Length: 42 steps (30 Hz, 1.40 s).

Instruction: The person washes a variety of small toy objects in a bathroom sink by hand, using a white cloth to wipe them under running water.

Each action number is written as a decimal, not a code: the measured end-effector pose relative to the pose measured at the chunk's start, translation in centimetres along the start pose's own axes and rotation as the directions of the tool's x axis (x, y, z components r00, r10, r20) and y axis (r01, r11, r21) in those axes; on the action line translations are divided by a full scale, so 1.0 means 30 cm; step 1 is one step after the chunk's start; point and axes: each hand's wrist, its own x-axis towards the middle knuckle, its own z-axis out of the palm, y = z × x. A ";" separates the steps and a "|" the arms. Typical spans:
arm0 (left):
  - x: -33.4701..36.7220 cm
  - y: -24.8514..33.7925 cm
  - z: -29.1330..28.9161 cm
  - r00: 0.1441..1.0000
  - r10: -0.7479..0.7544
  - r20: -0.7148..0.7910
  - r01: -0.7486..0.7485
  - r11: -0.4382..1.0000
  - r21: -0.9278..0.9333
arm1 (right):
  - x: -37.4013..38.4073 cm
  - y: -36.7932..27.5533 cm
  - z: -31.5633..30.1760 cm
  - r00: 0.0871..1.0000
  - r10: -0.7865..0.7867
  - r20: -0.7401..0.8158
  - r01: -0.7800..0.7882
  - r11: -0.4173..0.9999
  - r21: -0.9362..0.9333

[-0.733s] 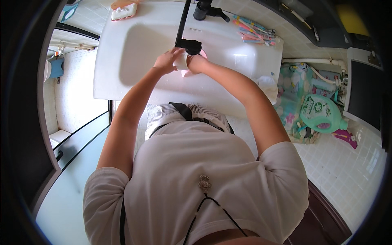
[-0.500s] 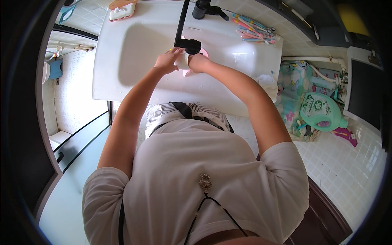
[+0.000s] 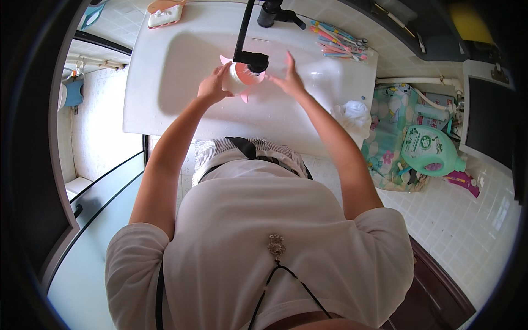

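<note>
In the white sink (image 3: 187, 55), a small cup (image 3: 235, 83), white outside and pink inside with pink pointed parts sticking out, is tilted beneath the black faucet spout (image 3: 254, 59). My left hand (image 3: 213, 87) grips the cup's left side, fingers wrapped round its wall. To the right of the cup, my right hand (image 3: 290, 81) is open with fingers spread, holding nothing. Thin streaks that look like water run from the spout into the cup. The spout covers part of the cup's rim.
Several toothbrushes (image 3: 338, 39) lie on the sink's back right corner. A white cloth (image 3: 353, 116) rests on the right edge. At the back left is a soap dish (image 3: 165, 15). A green detergent jug (image 3: 429, 149) stands right of the sink, beside a patterned plastic bag (image 3: 388, 132).
My right hand has come off the cup, moved right and spread its fingers. The cup has turned and now shows its pink inside; my left hand has shifted slightly left with it.
</note>
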 end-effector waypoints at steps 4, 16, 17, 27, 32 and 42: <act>-0.040 0.052 0.031 1.000 -0.002 0.019 0.002 1.000 -0.020 | -0.061 -0.057 0.132 0.943 0.272 0.194 -0.327 0.866 0.377; -0.094 0.125 0.045 1.000 -0.012 -0.003 0.010 0.949 -0.314 | 0.035 -0.225 0.164 0.900 0.383 -0.208 -0.327 0.909 0.260; -0.089 0.133 0.062 1.000 -0.005 -0.004 0.004 0.949 -0.315 | 0.037 -0.245 0.163 0.901 0.390 -0.192 -0.349 0.912 0.218; 0.000 0.146 0.075 0.873 -0.255 0.416 0.480 0.296 -0.826 | 0.008 -0.110 0.054 0.874 0.246 0.420 -0.486 0.481 0.730; 0.031 0.171 0.090 0.746 -0.195 0.637 0.660 0.085 -0.747 | -0.101 -0.174 0.015 0.800 0.261 0.541 -0.592 0.496 0.636; 0.082 0.134 0.167 0.942 0.196 0.272 0.334 -0.478 -0.813 | -0.119 -0.197 0.194 0.984 -0.153 -0.095 0.179 0.894 0.412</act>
